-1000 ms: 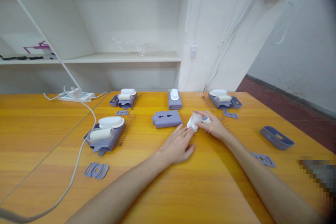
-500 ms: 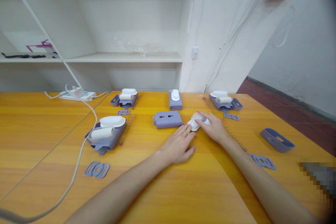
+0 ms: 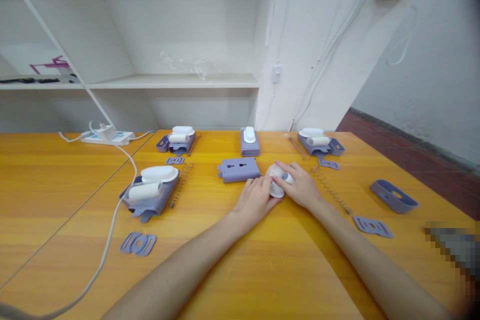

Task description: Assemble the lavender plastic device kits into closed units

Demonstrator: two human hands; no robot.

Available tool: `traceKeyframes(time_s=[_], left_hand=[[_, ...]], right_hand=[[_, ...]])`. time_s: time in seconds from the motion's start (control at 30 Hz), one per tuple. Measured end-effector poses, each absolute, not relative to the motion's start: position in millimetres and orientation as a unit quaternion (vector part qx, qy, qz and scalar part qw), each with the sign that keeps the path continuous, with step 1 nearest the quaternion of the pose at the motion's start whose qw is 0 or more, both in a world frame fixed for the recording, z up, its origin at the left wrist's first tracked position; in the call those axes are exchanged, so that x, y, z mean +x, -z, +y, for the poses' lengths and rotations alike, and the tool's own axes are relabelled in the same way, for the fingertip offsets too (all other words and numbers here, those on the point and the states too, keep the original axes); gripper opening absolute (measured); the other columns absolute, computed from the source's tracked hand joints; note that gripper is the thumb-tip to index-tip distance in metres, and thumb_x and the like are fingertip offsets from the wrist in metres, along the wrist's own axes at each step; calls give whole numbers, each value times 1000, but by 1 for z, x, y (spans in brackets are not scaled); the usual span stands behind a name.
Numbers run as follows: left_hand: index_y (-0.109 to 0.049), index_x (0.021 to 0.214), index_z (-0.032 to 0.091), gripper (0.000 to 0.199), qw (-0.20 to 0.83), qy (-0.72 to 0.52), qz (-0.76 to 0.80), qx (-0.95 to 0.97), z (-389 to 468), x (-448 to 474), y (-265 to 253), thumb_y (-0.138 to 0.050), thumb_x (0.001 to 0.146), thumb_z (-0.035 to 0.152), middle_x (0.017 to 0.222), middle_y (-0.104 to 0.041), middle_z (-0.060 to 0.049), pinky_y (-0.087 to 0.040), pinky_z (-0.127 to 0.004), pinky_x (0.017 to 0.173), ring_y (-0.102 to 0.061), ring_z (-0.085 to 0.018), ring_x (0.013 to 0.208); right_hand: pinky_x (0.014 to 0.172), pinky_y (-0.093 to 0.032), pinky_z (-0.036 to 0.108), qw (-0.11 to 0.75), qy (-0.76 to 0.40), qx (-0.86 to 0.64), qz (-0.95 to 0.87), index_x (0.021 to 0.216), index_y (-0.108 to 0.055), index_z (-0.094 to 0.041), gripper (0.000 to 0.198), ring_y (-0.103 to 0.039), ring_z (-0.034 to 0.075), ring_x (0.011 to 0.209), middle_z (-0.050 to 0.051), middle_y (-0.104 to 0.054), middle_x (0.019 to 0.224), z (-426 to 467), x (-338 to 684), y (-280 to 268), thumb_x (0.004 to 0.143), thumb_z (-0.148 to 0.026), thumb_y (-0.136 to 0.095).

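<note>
Angling inward, the left hand (image 3: 255,197) and right hand (image 3: 301,186) meet, their grip closed on the white piece (image 3: 276,191).

A yellow wooden tabletop (image 3: 285,270) stands before white shelves (image 3: 176,81). Right of them, a white wall (image 3: 300,15) carries cables (image 3: 333,46); beyond lies a reddish floor (image 3: 382,142) with a dark baseboard (image 3: 412,138).

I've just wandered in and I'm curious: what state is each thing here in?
White oval part, partly covered by left hand and right hand
Slotted purple housing, flat, slots up
Rear purple housing, white ridged piece on top
Oval purple cap, lying apart
Coil spring by right forearm, lying loose
Power strip, adapter attached
Shelved clear plastic, crumpled
</note>
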State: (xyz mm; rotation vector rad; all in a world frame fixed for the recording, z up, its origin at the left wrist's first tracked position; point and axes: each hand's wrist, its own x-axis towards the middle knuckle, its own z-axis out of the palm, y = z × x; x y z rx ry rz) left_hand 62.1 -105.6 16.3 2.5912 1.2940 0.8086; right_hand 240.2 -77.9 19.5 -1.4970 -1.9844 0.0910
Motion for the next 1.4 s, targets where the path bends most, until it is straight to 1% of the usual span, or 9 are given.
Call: traceKeyframes(time_s=[0.1,0.23,0.47,0.7,0.9,1.07,1.2,1.4], left_hand=[[-44,98,18,28,37,-260,454,852,-106,63,-17,-50,85,42,90,-61,-6,-43,-39,76,-58,-23,86],[-43,95,19,22,25,-256,474,842,-107,61,-19,-48,87,38,90,-61,-6,-41,-37,74,-56,-23,87],[-43,100,19,24,44,-260,476,839,-106,58,-16,-49,88,38,95,-62,-6,-40,-36,75,-56,-23,92],[-48,102,19,23,55,-257,473,841,-103,57,-11,-48,89,38,97,-64,-6,-39,-36,78,-57,-22,92],[-51,105,20,23,71,-261,475,837,-101,56,-9,-50,88,35,99,-65,-5,-38,-35,78,-57,-22,93],[-53,101,20,21,98,-272,487,824,-99,55,-8,-54,86,35,98,-65,-4,-37,-32,79,-57,-20,92],[-54,98,21,18,113,-283,489,817,-100,56,-9,-54,86,34,95,-65,-3,-37,-31,78,-57,-19,90],[-55,98,21,17,122,-292,490,812,-99,57,-10,-55,85,33,95,-65,-2,-36,-31,78,-57,-20,91]], right_hand=[[86,-47,36,323,-43,-565,-758,124,-56,-26,54,-60,24,91,8,-60,100,-79,238,-20,80,-55,-53],[87,-47,36,320,-61,-553,-767,127,-54,-26,56,-60,24,95,8,-60,104,-78,240,-22,78,-54,-56],[92,-45,37,326,-84,-515,-789,128,-52,-24,52,-58,24,101,8,-61,111,-74,247,-22,82,-48,-53],[95,-43,37,303,-89,-500,-806,131,-48,-25,51,-56,23,107,8,-58,118,-77,248,-23,85,-45,-50],[96,-44,36,291,-57,-492,-819,132,-47,-24,52,-56,23,109,9,-57,121,-78,248,-24,84,-44,-51],[95,-46,36,292,-10,-473,-831,133,-46,-24,52,-57,23,110,7,-57,124,-79,249,-22,84,-42,-52],[94,-48,36,293,21,-456,-840,132,-47,-23,51,-57,23,111,7,-57,126,-81,249,-23,84,-40,-53],[93,-49,36,293,29,-466,-834,132,-47,-24,51,-59,23,108,6,-57,126,-84,246,-25,84,-41,-53]])
